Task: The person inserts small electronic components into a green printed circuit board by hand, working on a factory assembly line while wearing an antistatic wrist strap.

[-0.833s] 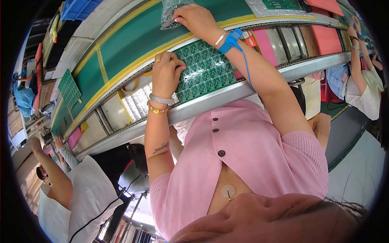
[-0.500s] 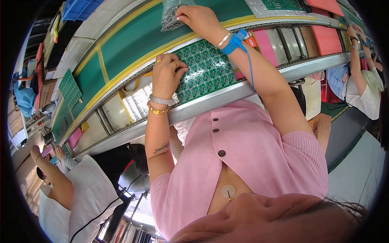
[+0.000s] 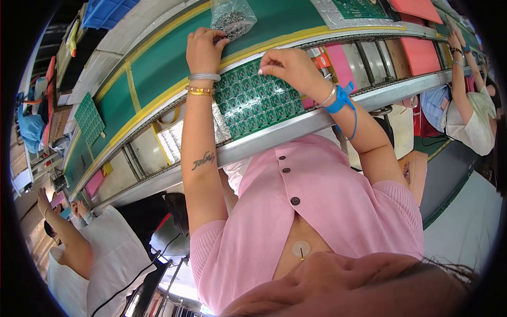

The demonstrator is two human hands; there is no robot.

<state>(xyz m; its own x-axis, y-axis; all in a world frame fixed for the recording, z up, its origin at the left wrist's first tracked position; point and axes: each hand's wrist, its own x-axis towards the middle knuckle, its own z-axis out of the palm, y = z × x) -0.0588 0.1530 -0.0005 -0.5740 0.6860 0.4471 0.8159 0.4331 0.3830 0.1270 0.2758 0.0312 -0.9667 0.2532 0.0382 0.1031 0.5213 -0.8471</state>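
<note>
A green circuit board panel (image 3: 259, 100) with a grid of many small repeated boards lies across the rails in front of me. My right hand (image 3: 290, 68) is over its upper right part, thumb and fingertips pinched together; whatever they hold is too small to name. My left hand (image 3: 205, 50) has reached past the board to a clear plastic bag (image 3: 235, 21) of small dark metallic parts. Its fingers are curled with the tips at the bag's lower edge, and what is between them is hidden. A blue wrist strap (image 3: 340, 100) with a cord circles my right wrist.
A metal rail (image 3: 285, 125) runs along the near side. Beyond lies a green belt (image 3: 174, 50) edged with yellow tape. Another green board panel (image 3: 90, 119) rests at the left, and one more (image 3: 359, 8) at the far right. Co-workers sit on both sides.
My left hand has moved from the board's left edge up to the bag. My right hand has come back from the bag to above the board.
</note>
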